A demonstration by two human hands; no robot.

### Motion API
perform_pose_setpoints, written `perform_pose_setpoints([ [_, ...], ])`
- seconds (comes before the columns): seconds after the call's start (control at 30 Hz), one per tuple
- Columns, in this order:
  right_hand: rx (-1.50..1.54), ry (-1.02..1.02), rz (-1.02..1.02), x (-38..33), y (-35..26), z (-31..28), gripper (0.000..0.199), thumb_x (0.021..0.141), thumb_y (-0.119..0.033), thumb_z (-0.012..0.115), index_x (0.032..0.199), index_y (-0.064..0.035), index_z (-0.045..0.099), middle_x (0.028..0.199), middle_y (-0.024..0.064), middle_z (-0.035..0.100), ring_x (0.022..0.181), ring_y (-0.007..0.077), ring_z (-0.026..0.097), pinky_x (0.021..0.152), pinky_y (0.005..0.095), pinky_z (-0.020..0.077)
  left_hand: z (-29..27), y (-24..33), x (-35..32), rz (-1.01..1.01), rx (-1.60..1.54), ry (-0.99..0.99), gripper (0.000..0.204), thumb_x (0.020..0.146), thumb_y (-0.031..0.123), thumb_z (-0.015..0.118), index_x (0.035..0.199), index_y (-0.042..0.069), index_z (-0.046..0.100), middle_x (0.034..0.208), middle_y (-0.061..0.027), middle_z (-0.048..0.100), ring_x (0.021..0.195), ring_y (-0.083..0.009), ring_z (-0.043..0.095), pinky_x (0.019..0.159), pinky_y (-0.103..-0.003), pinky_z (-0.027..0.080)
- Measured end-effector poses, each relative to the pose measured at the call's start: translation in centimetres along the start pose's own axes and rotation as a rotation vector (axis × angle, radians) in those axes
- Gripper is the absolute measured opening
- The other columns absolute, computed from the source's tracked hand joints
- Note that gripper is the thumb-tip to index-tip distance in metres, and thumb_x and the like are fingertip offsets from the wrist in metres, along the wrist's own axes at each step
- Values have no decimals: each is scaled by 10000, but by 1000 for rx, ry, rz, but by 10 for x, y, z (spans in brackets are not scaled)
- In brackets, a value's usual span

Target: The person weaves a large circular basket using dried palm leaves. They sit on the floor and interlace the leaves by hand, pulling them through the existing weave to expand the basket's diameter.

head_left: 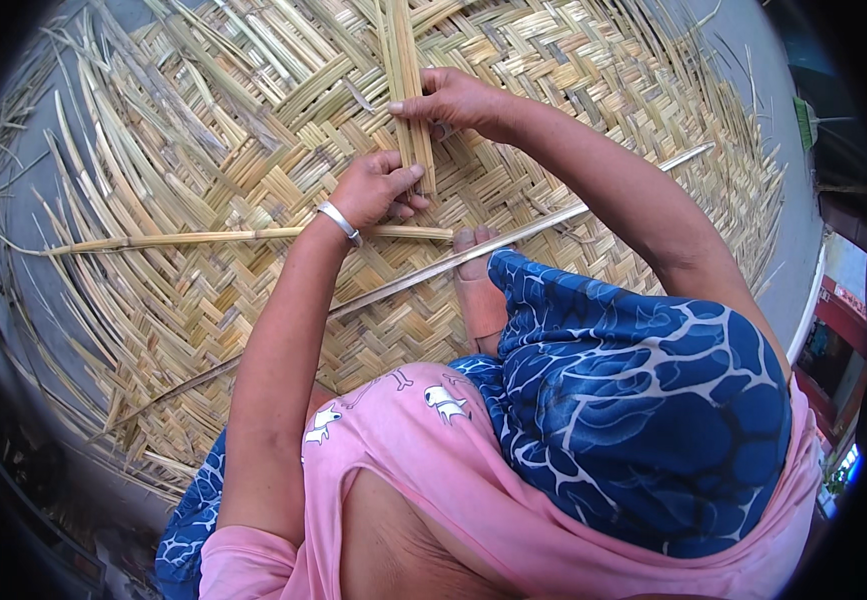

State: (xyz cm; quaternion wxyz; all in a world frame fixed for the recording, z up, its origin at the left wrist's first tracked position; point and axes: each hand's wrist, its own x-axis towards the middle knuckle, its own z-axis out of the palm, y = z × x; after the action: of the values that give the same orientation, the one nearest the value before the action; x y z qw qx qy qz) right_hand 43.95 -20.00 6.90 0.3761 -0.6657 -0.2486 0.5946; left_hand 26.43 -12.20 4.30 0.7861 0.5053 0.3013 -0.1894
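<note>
Near the top middle I hold a small bundle of flat, straw-coloured split-cane strips (405,60), running away from me toward the upper edge. My left hand (381,190), with a silver bangle on its wrist, pinches the near end of the strips between thumb and fingers. Farther up, my right hand (450,102) grips the same strips, its thumb on top and the other fingers partly hidden beneath. Below both hands spreads a large woven mat (263,195) in a diagonal pattern, its strip ends loose and splayed at the left.
One long cane strip (173,239) lies across the mat, passing under my left wrist. A paler strip (403,285) crosses it diagonally in front of my bare foot (480,290). Grey floor (793,220) borders the mat, and a green object (804,122) stands at the right.
</note>
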Motion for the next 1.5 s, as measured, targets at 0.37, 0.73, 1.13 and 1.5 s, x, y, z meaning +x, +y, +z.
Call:
perform_pose_setpoints([
  [0.37,-1,13,-36,2,4,2,287,800,-352,678,913,-97,612,740,-24,584,661,75,546,568,220,436,-1,-1,3,10,34,7,220,889,204,551,926,-12,563,822,-82,622,716,-160,658,505,-232,518],
  [0.73,12,13,-20,6,7,2,296,801,-365,675,910,-98,611,746,-19,595,658,75,553,562,221,438,-2,1,1,-16,-16,-18,241,889,215,563,1033,23,533,861,-55,599,723,-137,648,511,-198,517],
  [1.13,11,2,2,7,7,0,287,804,-367,669,923,-114,602,738,-30,591,639,56,538,549,203,432,-3,0,1,-18,-63,-26,229,901,191,538,1053,20,518,860,-69,601,723,-139,646,511,-197,520],
  [1.5,40,56,-2,10,6,4,269,805,-306,677,894,-64,602,669,1,585,495,68,501,456,204,414,-4,1,0,-17,-87,-27,225,901,204,539,1039,27,522,857,-71,610,737,-150,645,530,-218,523],
])
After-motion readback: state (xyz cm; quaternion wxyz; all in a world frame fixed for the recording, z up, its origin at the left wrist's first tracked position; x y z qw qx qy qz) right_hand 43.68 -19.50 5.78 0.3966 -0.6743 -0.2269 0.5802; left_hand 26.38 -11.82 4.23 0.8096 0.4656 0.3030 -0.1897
